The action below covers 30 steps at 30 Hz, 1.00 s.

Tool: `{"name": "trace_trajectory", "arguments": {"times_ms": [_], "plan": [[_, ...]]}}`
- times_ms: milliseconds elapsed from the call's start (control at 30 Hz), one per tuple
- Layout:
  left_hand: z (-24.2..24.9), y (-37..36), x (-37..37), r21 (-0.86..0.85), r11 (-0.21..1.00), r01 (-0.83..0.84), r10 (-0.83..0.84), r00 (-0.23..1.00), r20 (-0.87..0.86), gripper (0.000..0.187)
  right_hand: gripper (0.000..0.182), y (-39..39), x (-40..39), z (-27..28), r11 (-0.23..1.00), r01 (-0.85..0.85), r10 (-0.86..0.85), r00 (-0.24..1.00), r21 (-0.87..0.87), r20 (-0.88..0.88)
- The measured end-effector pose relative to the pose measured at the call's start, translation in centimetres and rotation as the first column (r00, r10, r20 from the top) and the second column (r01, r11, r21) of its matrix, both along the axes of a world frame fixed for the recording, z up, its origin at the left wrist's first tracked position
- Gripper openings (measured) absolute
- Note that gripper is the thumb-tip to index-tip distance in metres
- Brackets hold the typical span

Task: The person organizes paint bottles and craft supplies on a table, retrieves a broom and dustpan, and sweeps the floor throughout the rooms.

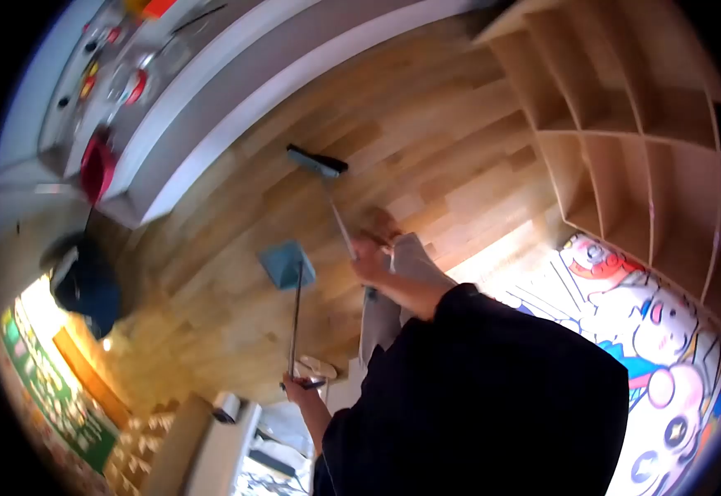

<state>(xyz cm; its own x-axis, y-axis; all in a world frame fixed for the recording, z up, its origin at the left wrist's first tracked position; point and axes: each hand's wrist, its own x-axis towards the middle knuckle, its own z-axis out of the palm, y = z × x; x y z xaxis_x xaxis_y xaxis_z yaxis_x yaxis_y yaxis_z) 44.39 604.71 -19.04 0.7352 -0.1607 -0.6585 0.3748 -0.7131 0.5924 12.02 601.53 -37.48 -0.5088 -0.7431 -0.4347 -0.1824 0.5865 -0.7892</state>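
Note:
My right hand (368, 258) is closed around the thin handle of a broom (317, 161). The broom's dark head with grey bristles rests on the wooden floor, beyond my feet. Lower in the view, my left hand (298, 388) grips the top of the long handle of a dustpan (286, 264). The light blue pan sits on the floor, apart from the broom head and to its lower left. My bare foot (383, 223) shows just past my right hand, partly hidden by it.
Wooden shelving (616, 132) stands at the right, beside a cartoon-printed mat (649, 347). A white counter (170, 99) with clutter runs along the upper left. A dark bin (88, 285) is at the left, and a slipper (319, 366) lies near my left hand.

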Motion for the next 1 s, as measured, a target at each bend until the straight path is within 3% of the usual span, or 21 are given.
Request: {"name": "trace_trajectory", "arguments": {"times_ms": [33,67,100,167,233,267,300,400,433,467,567,667,767,833,900,933,1000], "plan": [[-0.2,0.2,0.7,-0.009,0.999,-0.032,0.031,0.998,-0.056,0.038,0.041,0.3,-0.8,-0.7,0.991,-0.131,0.132,0.99,0.012,-0.043],[-0.1,0.4,0.4,-0.034,0.999,-0.012,0.011,1.0,-0.02,0.039,0.045,0.9,-2.6,1.5,0.971,0.006,0.018,0.995,-0.238,0.1],[0.4,0.7,0.2,-0.096,0.995,-0.031,0.024,0.997,-0.073,0.039,0.047,1.6,-4.5,4.2,0.995,0.04,-0.01,0.951,-0.092,0.309],[1.4,0.0,-0.7,-0.086,0.996,-0.022,0.02,1.0,-0.023,0.037,0.052,2.8,-8.0,6.8,0.995,0.085,-0.055,0.888,-0.044,0.457],[1.1,0.7,0.2,-0.109,0.993,-0.048,0.046,0.999,-0.024,0.035,0.057,5.2,-10.1,6.8,0.939,0.304,-0.338,0.739,0.16,0.583],[1.2,0.7,0.3,-0.118,0.99,-0.079,0.076,0.997,-0.031,0.035,0.057,5.9,-11.5,6.4,0.896,0.389,-0.442,0.731,0.215,0.52],[1.6,0.6,0.2,-0.126,0.986,-0.109,0.105,0.994,-0.042,0.034,0.048,6.3,-12.9,5.2,0.879,0.408,-0.474,0.809,0.248,0.348],[2.2,1.2,1.4,-0.152,0.982,-0.114,0.106,0.993,-0.06,0.033,0.015,6.0,-19.2,2.0,0.778,0.587,-0.627,0.704,0.224,0.335],[1.9,1.7,2.1,-0.164,0.981,-0.1,0.091,0.994,-0.063,0.033,0.008,6.6,-21.8,-1.5,0.723,0.66,-0.684,0.64,0.205,0.351],[1.2,2.3,3.5,-0.137,0.983,-0.118,0.112,0.993,-0.047,0.032,0.011,6.2,-23.7,-2.6,0.658,0.717,-0.721,0.512,0.229,0.466],[-0.8,4.4,7.4,-0.136,0.971,-0.197,0.195,0.98,-0.026,0.032,0.019,4.6,-24.5,-6.2,0.644,0.674,-0.761,0.519,0.362,0.389],[-0.7,6.0,10.5,-0.141,0.96,-0.243,0.249,0.968,0.025,0.029,0.014,1.8,-15.3,-8.9,0.713,0.599,-0.699,0.651,0.365,0.296],[-1.5,8.4,16.1,-0.146,0.962,-0.232,0.241,0.969,0.047,0.024,0.007,-1.4,0.5,-9.4,0.846,0.431,-0.51,0.826,0.314,0.24],[-1.0,10.0,19.3,-0.065,0.967,-0.246,0.251,0.965,0.077,0.024,0.017,-1.1,9.6,-12.0,0.947,0.25,-0.315,0.853,0.205,0.417],[-0.6,12.4,22.3,-0.058,0.978,-0.202,0.207,0.974,0.092,0.023,0.027,-1.9,19.3,-10.1,0.957,-0.077,0.042,0.991,0.281,0.127],[0.1,13.2,23.5,-0.046,0.981,-0.19,0.194,0.976,0.097,0.023,0.033,-2.4,24.7,-8.4,0.909,-0.22,0.239,0.971,0.355,-0.009],[0.6,15.0,26.4,-0.025,0.982,-0.189,0.191,0.976,0.11,0.021,0.04,-3.6,34.5,-5.9,0.85,-0.262,0.343,0.934,0.457,-0.101]]}}
